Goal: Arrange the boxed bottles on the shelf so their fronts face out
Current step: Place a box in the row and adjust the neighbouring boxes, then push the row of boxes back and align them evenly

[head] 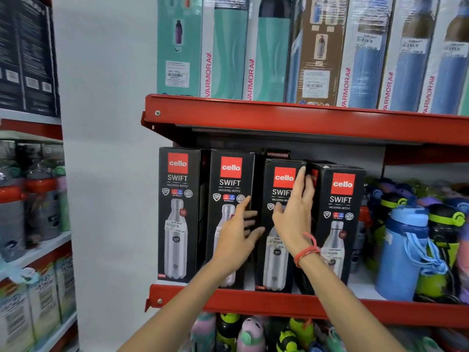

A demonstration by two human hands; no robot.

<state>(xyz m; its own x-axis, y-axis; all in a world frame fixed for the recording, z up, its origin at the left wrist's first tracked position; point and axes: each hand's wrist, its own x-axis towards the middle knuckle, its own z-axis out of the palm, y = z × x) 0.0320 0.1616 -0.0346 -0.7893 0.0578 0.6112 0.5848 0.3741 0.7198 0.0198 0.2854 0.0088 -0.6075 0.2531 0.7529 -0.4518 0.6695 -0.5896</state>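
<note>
A: Four tall black cardboard bottle boxes stand upright in a row on the red metal shelf [253, 299], each printed with a red logo square and a steel bottle. The far-left box [177, 212], the second box [228, 179] and the far-right box [340, 212] all show their fronts.

B: And the third box [281, 179]?

A: Front out as well, though it sits a little lower and seems set slightly off line from its neighbours. Both hands are at it.

B: How are the fingers?

A: The right hand [295, 214] lies on the box's right part, fingers straight and close together, the tips reaching up into the gap beside the far-right box; the thumb crosses the front. The left hand [238, 235] is spread loose at the seam between the second and third boxes, thumb up. Whether it touches cardboard, I cannot tell.

B: So which hand does the work?

A: The right, I judge. The box's long axis runs vertical, and those fingers already lie along its right edge, so a small twist or push would square it. The left hand could steady the other edge.
</note>
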